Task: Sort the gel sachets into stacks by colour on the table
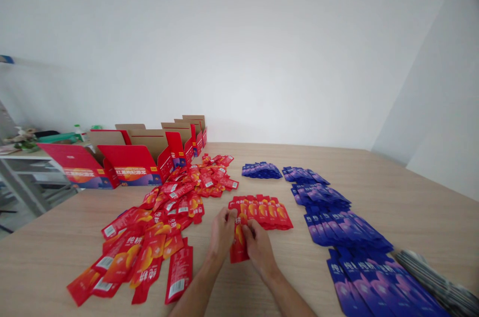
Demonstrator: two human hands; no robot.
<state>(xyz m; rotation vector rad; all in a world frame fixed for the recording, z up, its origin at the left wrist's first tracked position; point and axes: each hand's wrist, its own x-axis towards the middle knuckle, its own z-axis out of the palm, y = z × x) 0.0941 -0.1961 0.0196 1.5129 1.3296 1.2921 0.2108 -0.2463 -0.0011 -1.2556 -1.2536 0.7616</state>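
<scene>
Between my two hands is a red pouch [239, 247] with an orange fruit print, held upright toward me. My left hand [222, 231] pinches its upper left edge. My right hand [259, 244] grips its right side, thumb on the front. Just behind it lies a fanned row of red pouches [267, 211], overlapping side by side. To the left spreads a loose heap of red pouches [153, 237], some with barcodes up. One single red pouch [180, 273] lies near my left forearm.
Open red cardboard boxes [130, 163] line the table's left back. Fanned stacks of blue pouches [340, 227] run down the right side, with another blue stack [261, 170] farther back. A grey striped bundle [436, 277] lies at the right edge. A white wall [284, 57] stands behind the table.
</scene>
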